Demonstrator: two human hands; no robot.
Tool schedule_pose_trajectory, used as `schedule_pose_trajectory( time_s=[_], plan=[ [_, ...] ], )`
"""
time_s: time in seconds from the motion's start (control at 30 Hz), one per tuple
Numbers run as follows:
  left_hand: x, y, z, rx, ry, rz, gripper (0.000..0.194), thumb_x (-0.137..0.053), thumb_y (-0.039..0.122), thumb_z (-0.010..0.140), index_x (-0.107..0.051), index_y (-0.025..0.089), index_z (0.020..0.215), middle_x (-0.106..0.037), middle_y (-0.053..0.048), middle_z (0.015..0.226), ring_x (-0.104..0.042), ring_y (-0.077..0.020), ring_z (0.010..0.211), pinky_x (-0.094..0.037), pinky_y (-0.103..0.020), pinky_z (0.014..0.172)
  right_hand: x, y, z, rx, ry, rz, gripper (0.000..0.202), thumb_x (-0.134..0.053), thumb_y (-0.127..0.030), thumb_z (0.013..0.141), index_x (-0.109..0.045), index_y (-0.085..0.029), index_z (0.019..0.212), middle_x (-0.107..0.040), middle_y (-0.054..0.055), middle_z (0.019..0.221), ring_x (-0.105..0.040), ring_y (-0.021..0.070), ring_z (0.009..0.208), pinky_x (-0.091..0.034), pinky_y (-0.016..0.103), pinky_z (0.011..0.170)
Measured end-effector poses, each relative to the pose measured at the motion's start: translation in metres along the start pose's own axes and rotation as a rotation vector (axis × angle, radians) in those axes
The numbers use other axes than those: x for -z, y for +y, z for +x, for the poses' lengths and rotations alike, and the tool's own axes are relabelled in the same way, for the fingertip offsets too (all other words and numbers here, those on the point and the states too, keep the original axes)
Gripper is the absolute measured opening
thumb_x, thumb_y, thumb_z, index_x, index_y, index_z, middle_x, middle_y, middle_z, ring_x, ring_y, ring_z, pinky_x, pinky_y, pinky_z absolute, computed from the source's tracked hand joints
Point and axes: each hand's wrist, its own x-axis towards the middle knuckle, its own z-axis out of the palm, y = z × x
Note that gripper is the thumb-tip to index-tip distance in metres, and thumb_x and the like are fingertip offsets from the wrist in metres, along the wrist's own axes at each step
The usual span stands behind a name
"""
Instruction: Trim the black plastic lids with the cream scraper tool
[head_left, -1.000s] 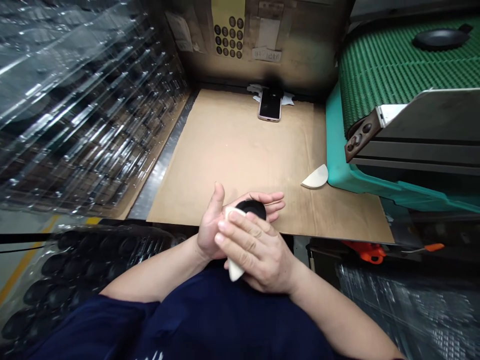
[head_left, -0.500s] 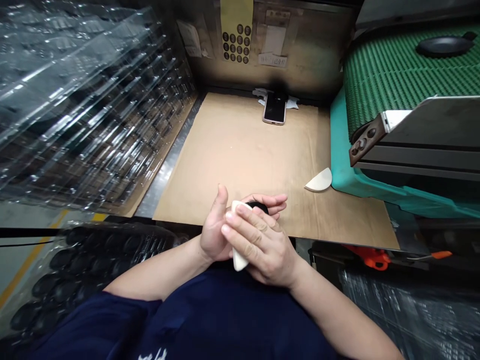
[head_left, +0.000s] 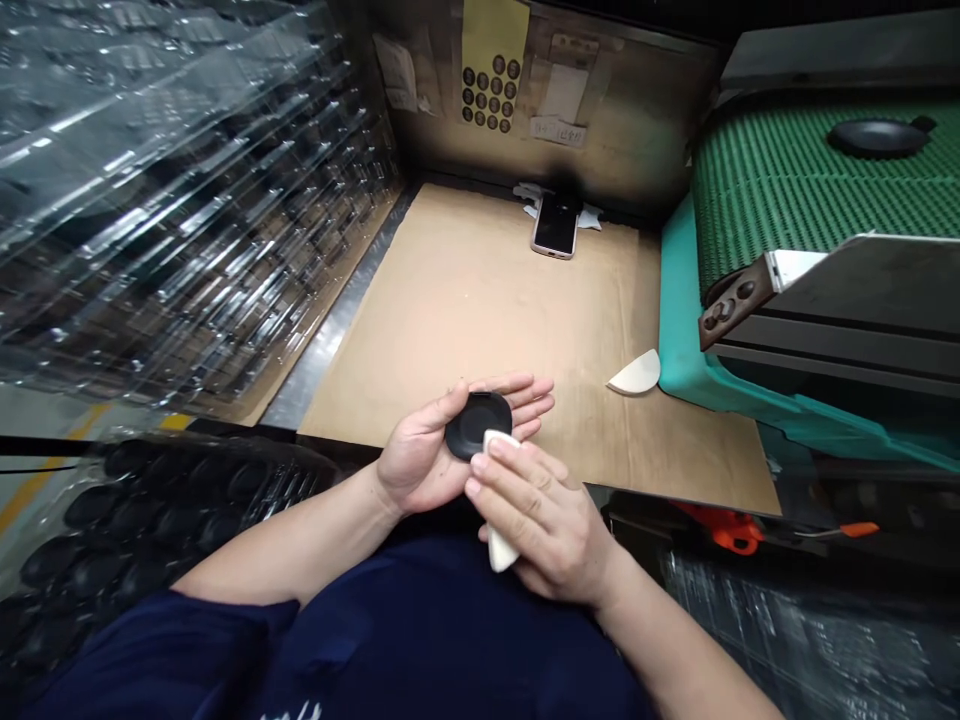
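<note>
My left hand (head_left: 424, 465) lies palm up with its fingers stretched out. It holds a black rounded-square shallow plastic piece (head_left: 474, 425) on the palm, the thumb resting along its edge. In my right hand (head_left: 547, 515), a white wedge-shaped sponge (head_left: 502, 552) is gripped under the fingers. The sponge's top end is at the lower right edge of the black piece; whether they touch I cannot tell. Another white half-round sponge (head_left: 636, 374) lies on the cardboard mat (head_left: 457, 300), beside a teal bin.
Stacked clear plastic trays (head_left: 172, 200) stand at the left. At the right, a green conveyor belt (head_left: 780, 190) carries a black piece, above the teal bin (head_left: 679, 290). A phone (head_left: 556, 225) lies at the back. Orange-handled scissors (head_left: 739, 535) are below the mat's right front edge.
My right hand has moved slightly right and down with the sponge, uncovering the black piece. My left hand has shifted a little left, its palm now more visible.
</note>
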Motion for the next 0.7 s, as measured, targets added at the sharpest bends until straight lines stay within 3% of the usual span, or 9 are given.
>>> schedule_pose_trajectory(
  time_s=[0.17,0.37,0.5,0.63,0.7],
  plan=[
    [0.001,-0.002,0.001,0.097,-0.028,-0.011,0.058,-0.037,0.046,0.105,-0.055,0.006,0.142,-0.041,-0.021,0.159,-0.032,-0.0347,0.152,-0.020,-0.050,0.128,0.000,-0.002,0.000,-0.034,0.004,-0.042,0.048,-0.053,-0.015,0.094,-0.054,-0.007,0.141,-0.060,0.018,0.144,-0.042,0.0319,0.147,-0.046,0.054,0.116],
    [0.001,-0.001,0.004,-0.020,-0.024,-0.002,0.054,-0.038,0.044,0.105,-0.061,0.005,0.135,-0.046,-0.022,0.155,-0.037,-0.0356,0.150,-0.020,-0.051,0.128,-0.003,-0.009,0.000,0.005,-0.038,0.041,0.042,-0.053,-0.017,0.095,-0.059,-0.007,0.136,-0.065,0.015,0.139,-0.045,0.0293,0.145,-0.047,0.049,0.116],
    [0.002,-0.006,0.007,-0.024,-0.024,-0.001,0.048,-0.043,0.040,0.103,-0.067,0.007,0.128,-0.052,-0.021,0.151,-0.036,-0.0354,0.150,-0.020,-0.051,0.127,-0.007,-0.006,0.001,-0.086,0.042,-0.025,0.047,-0.053,-0.012,0.095,-0.054,-0.011,0.142,-0.062,0.017,0.141,-0.045,0.0314,0.145,-0.046,0.053,0.116],
    [0.000,-0.006,0.011,-0.115,0.022,0.025,0.043,-0.041,0.036,0.103,-0.070,0.008,0.117,-0.055,-0.021,0.148,-0.041,-0.0350,0.148,-0.022,-0.051,0.126,-0.007,-0.014,0.004,-0.023,-0.033,0.192,0.044,-0.048,-0.015,0.098,-0.054,-0.010,0.141,-0.064,0.017,0.139,-0.047,0.0315,0.144,-0.048,0.054,0.114],
    [-0.002,-0.003,0.012,-0.149,0.003,0.034,0.045,-0.039,0.038,0.104,-0.070,0.008,0.118,-0.055,-0.022,0.148,-0.042,-0.0360,0.147,-0.024,-0.052,0.125,-0.002,-0.019,0.003,-0.044,-0.012,0.340,0.042,-0.052,-0.015,0.098,-0.055,-0.012,0.139,-0.065,0.017,0.137,-0.053,0.0313,0.139,-0.053,0.052,0.108]
  ],
)
